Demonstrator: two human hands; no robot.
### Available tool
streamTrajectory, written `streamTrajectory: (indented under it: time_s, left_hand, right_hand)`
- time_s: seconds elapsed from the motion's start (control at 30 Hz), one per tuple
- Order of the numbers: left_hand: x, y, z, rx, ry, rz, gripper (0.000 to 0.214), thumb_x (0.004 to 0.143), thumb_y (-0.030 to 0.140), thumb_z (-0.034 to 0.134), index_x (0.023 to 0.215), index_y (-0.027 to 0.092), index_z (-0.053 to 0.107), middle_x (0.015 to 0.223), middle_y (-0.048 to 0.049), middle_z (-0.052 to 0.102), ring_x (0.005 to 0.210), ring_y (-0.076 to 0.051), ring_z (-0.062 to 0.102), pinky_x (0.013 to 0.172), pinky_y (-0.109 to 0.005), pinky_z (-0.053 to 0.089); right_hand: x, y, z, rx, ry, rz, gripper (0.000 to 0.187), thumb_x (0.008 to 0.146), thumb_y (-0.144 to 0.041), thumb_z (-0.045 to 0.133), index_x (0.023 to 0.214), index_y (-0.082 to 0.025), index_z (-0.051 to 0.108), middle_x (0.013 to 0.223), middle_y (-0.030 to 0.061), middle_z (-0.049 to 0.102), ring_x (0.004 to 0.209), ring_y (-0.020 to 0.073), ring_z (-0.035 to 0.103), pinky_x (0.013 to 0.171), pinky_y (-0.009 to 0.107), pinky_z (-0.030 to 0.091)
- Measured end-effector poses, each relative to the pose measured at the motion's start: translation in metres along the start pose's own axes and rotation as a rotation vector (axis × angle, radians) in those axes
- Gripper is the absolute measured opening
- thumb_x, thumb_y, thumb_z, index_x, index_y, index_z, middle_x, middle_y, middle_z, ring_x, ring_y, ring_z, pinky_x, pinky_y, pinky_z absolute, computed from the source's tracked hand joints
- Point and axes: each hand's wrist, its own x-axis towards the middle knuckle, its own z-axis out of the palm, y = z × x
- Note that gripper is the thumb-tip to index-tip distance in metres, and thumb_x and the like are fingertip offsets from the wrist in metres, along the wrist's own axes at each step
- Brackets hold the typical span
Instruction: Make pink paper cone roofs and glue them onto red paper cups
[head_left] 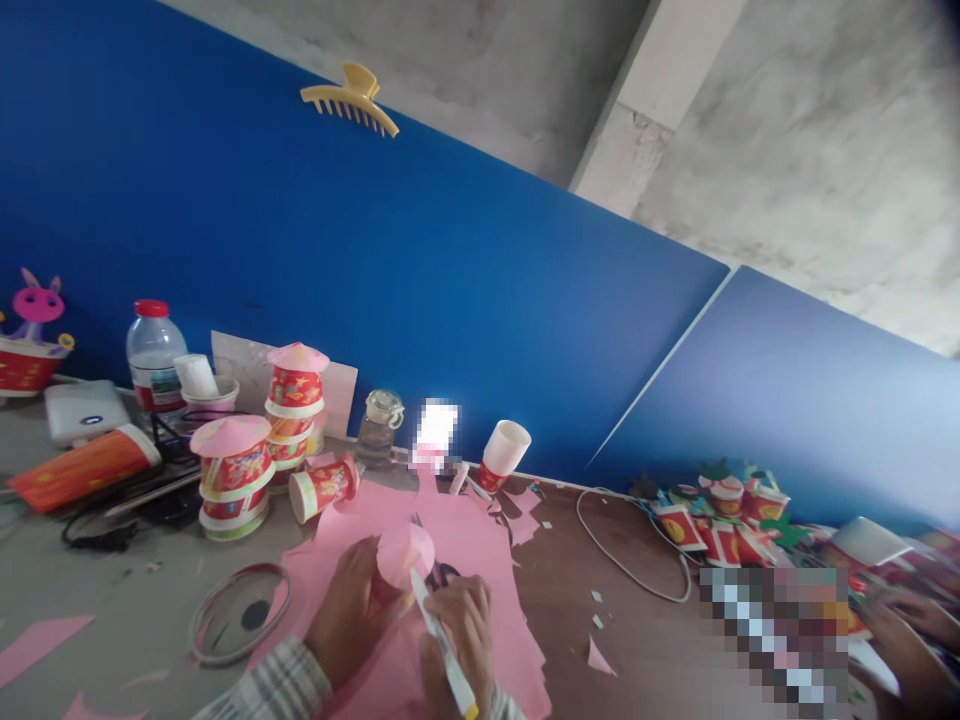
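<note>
Pink paper [480, 550] on tabletop [551, 620], blue partition [450, 270], bare concrete [810, 140] beyond

Matt paper is noted in the pink cap [399, 553] and sheets [487, 540]. Smooth plastic is seen in the pen [450, 656], glossy plastic in the hair clip [352, 98], glass in the jar [376, 438]. Rough concrete is recorded on the wall [802, 130].

Pale glare washes the right blue panel [832, 410].

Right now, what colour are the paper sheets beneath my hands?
The paper sheets are pink, shown best in the head view.
</note>
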Motion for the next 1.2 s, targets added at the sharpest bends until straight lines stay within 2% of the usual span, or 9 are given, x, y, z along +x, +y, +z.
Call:
streamTrajectory:
  time_s: [0.13,0.4,0.5,0.6,0.7,0.83,0.93,1.07,1.2]
  left_hand:
    - [-0.002,-0.004,0.001,-0.024,0.002,-0.019,0.050,0.047,0.043,0.067,0.091,0.021,0.057,0.097,-0.0098,0.055,0.089,-0.028,0.054,0.075,-0.044,0.051]
    - [0.000,-0.005,-0.008,-0.004,-0.060,0.034,0.049,0.057,0.027,0.054,0.106,0.024,0.049,0.100,-0.0073,0.059,0.094,-0.027,0.052,0.080,-0.044,0.047]
    - [0.000,-0.003,-0.004,0.044,-0.024,0.033,0.059,0.055,0.037,0.058,0.109,0.020,0.044,0.105,-0.0103,0.056,0.101,-0.029,0.050,0.085,-0.046,0.044]
    - [0.004,0.002,0.003,0.108,0.049,0.073,0.069,0.047,0.051,0.062,0.105,0.018,0.046,0.100,-0.0118,0.057,0.094,-0.031,0.053,0.080,-0.047,0.045]
    - [0.008,0.006,0.007,0.158,0.115,0.105,0.059,0.043,0.053,0.063,0.089,0.019,0.052,0.082,-0.0088,0.059,0.077,-0.028,0.056,0.069,-0.045,0.047]
    - [0.007,0.003,0.002,0.164,0.094,0.110,0.034,0.052,0.038,0.058,0.082,0.021,0.053,0.074,-0.0047,0.060,0.070,-0.024,0.055,0.067,-0.042,0.047]
    - [0.001,-0.004,-0.002,0.135,0.058,0.085,0.043,0.055,0.033,0.052,0.097,0.021,0.050,0.088,-0.0069,0.061,0.084,-0.026,0.055,0.073,-0.043,0.047]
    - [-0.002,-0.007,0.000,0.199,0.074,0.107,0.060,0.054,0.043,0.051,0.108,0.018,0.043,0.101,-0.0112,0.057,0.101,-0.031,0.049,0.084,-0.050,0.041]
    - [0.002,-0.002,0.006,0.252,0.115,0.112,0.065,0.047,0.053,0.057,0.099,0.017,0.047,0.090,-0.0110,0.060,0.087,-0.031,0.054,0.081,-0.051,0.041]
  right_hand:
    - [-0.002,0.000,-0.002,0.020,0.041,0.118,0.016,0.091,-0.032,0.051,0.100,-0.023,0.061,0.081,0.0030,0.065,0.075,0.0215,0.062,0.068,0.039,0.051]
    - [-0.005,0.003,-0.004,0.101,0.032,0.187,0.020,0.089,-0.026,0.052,0.106,-0.024,0.061,0.085,0.0027,0.064,0.078,0.0208,0.061,0.068,0.037,0.051]
    - [-0.007,0.001,0.002,0.116,0.075,0.223,0.018,0.091,-0.032,0.052,0.104,-0.024,0.062,0.085,0.0026,0.064,0.079,0.0215,0.060,0.069,0.038,0.050]
    - [-0.008,-0.001,0.007,0.107,0.133,0.215,0.017,0.093,-0.036,0.051,0.100,-0.024,0.062,0.082,0.0018,0.063,0.078,0.0214,0.060,0.069,0.037,0.049]
    - [-0.006,-0.003,0.008,0.101,0.137,0.200,0.018,0.094,-0.037,0.051,0.100,-0.024,0.062,0.082,0.0017,0.063,0.079,0.0214,0.061,0.070,0.036,0.049]
    - [-0.001,-0.010,0.003,0.127,0.122,0.305,0.019,0.094,-0.041,0.052,0.099,-0.025,0.062,0.085,0.0017,0.063,0.082,0.0229,0.061,0.074,0.039,0.049]
    - [0.000,-0.012,0.001,0.137,0.124,0.332,0.018,0.094,-0.041,0.052,0.099,-0.027,0.063,0.084,0.0008,0.062,0.081,0.0227,0.059,0.075,0.041,0.048]
    - [-0.004,-0.005,0.004,0.150,0.138,0.326,0.020,0.095,-0.043,0.051,0.099,-0.027,0.063,0.083,0.0012,0.062,0.081,0.0230,0.059,0.075,0.041,0.047]
    - [-0.008,0.000,0.008,0.158,0.125,0.240,0.020,0.095,-0.043,0.051,0.098,-0.027,0.063,0.080,0.0009,0.061,0.078,0.0221,0.058,0.072,0.039,0.048]
